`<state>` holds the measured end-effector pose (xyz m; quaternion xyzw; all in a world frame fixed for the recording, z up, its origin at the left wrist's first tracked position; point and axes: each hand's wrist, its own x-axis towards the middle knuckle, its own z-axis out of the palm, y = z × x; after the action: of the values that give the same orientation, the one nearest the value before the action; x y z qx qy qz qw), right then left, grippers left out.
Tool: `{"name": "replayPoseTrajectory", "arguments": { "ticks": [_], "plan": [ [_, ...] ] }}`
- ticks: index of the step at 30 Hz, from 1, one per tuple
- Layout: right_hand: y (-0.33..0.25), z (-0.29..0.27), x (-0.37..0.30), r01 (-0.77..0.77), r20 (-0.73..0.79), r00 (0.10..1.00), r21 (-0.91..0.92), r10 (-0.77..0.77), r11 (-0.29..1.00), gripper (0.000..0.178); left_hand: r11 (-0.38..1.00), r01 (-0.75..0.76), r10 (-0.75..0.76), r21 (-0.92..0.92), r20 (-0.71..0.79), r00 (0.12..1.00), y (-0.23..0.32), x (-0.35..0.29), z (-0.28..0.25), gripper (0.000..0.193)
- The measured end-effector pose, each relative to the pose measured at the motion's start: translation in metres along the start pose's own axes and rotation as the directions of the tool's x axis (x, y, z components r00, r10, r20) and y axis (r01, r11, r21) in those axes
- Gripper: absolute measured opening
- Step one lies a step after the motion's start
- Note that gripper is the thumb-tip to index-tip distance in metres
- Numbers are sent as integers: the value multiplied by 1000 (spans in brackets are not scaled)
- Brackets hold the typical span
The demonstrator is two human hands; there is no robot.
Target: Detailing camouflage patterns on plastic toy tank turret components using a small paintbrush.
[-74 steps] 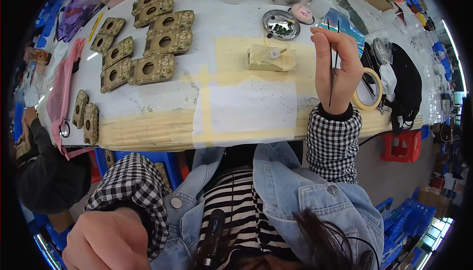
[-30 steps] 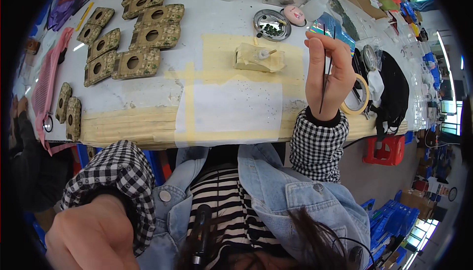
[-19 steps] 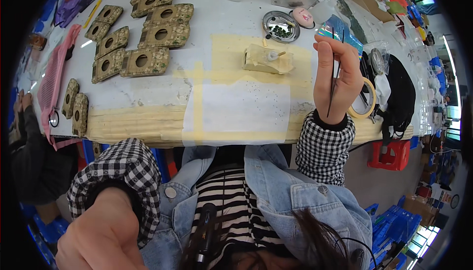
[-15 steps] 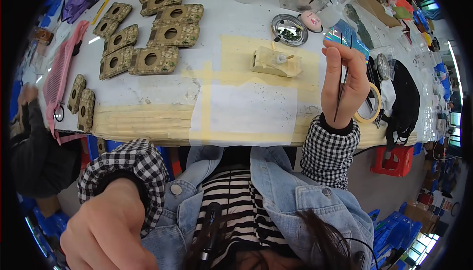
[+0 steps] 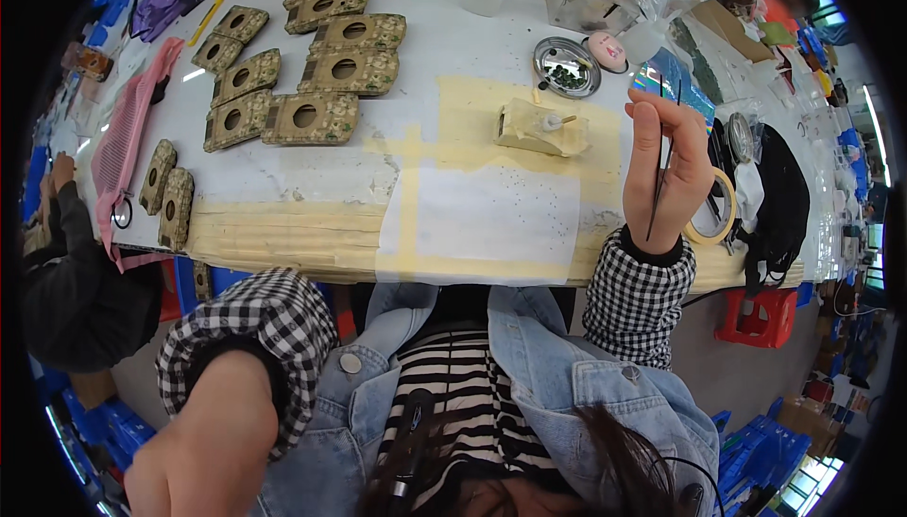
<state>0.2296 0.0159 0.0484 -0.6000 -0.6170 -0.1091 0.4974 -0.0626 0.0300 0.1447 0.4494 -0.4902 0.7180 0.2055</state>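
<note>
My right hand (image 5: 678,160) is raised near the right of the table, closed on dark tweezers (image 5: 654,210) whose two tips point away from me and stand apart. Down at the lower left is my left hand (image 5: 208,437), close to the camera; the bottom edge cuts off its fingers. Nearest the tweezers, a round metal dish (image 5: 564,48) holds small dark green pieces (image 5: 569,75). In front of it, a block wrapped in cream tape (image 5: 529,130) has a short stick on top. White paper (image 5: 482,224) with tiny dark specks lies taped at the front edge.
Several camouflage-patterned model hulls (image 5: 312,118) with round holes lie left. A pink mesh cloth (image 5: 123,149) hangs over the left edge. Right of my hand are a tape roll (image 5: 726,210) and a black cloth bag (image 5: 782,186). A co-worker's dark sleeve (image 5: 90,267) shows far left.
My left hand has dropped lower, so its fingers have left the picture. The whole view has shifted slightly; my right hand keeps its hold on the tweezers.
</note>
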Motion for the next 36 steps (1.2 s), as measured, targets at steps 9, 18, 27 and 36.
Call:
{"name": "replayPoseTrajectory", "arguments": {
  "ticks": [9, 18, 27, 36],
  "plan": [
    [-3, 3, -7, -100, -83, 990, 147, 113, 984, 9, -644, 206, -698, 737, -676, 235, 104, 11, -74, 39],
    [-1, 6, -6, -151, -47, 986, 188, 162, 970, 14, -815, -333, -561, 474, -790, 248, 172, -12, -149, 42],
    [-2, 11, -8, -145, -50, 986, 213, 159, 966, 16, -790, 479, -179, 383, -891, 417, 237, 28, -137, 63],
    [-10, 8, -7, -149, -40, 986, 197, 160, 969, 19, -913, 377, 246, -156, -948, 205, 418, -32, -161, 54]
  ]
}}
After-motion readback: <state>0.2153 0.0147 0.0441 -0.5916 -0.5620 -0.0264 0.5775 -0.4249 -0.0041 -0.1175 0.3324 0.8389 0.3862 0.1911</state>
